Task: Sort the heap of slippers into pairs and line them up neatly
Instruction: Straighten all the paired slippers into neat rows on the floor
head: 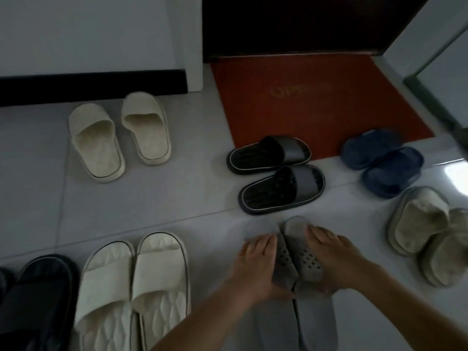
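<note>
Six pairs show on the floor (157, 198), plus a dark slipper (40, 297) at the lower left edge whose partner I cannot make out. Both hands are on the grey pair (298, 287) near the bottom centre: the left hand (258, 264) lies over the strap of the left slipper and the right hand (331, 259) over the strap of the right one, fingers spread flat and pressing down, not clenched around anything. The two grey slippers touch along their inner edges, toes pointing away from the person. Already matched, by the look of it, are the cream pair (119, 138) by the wall, the white pair (134, 292) beside the dark slipper, the black pair (276, 173) half on the red mat (316, 102), the blue pair (382, 160) overlapping one another, and the beige pair (430, 234) at the right, also overlapping. So pairing seems nearly finished. What remains is the lining up: the pairs point different ways and sit well apart, the black, blue and beige ones askew, and nothing forms a single row yet.
</note>
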Tool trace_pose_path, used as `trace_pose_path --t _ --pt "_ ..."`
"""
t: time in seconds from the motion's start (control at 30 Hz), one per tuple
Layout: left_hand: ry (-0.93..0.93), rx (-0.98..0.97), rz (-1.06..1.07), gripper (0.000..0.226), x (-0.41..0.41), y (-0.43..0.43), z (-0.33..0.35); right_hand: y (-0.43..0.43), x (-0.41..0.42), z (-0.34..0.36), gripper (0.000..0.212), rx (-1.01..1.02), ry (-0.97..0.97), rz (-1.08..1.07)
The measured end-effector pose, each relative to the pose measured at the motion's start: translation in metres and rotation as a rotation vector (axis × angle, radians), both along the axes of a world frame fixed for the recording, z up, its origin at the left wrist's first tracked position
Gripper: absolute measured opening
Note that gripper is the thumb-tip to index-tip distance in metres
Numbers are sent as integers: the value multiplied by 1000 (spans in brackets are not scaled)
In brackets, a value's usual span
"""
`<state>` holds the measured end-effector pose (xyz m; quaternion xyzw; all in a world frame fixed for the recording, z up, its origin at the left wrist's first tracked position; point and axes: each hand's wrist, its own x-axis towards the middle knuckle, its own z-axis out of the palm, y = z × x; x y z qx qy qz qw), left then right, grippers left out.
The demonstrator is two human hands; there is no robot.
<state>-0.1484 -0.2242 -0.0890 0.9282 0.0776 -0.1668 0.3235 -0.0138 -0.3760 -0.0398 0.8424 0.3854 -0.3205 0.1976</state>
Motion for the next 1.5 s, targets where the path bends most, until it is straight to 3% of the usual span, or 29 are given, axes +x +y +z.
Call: trace_pose_path --t 0.13,0.23,0.47,1.23,1.37,1.5 --pt "-5 156 -42 97 9 -15 -10 -27 1 -28 105 88 48 -45" --pt "-66 183 19 83 -4 -6 -10 -22 -6 -37 97 204 77 -37" --pt "-54 215 165 80 -52 44 -10 38 -25 -43 99 369 157 86" --pt "-71 284 229 80 -74 63 -17 62 -33 -48 105 398 182 91" --pt "-17 289 191 90 -77 64 -17 63 -37 -48 107 387 178 108" --pt "-5 203 200 109 -71 78 -5 71 -35 -41 128 338 202 101"
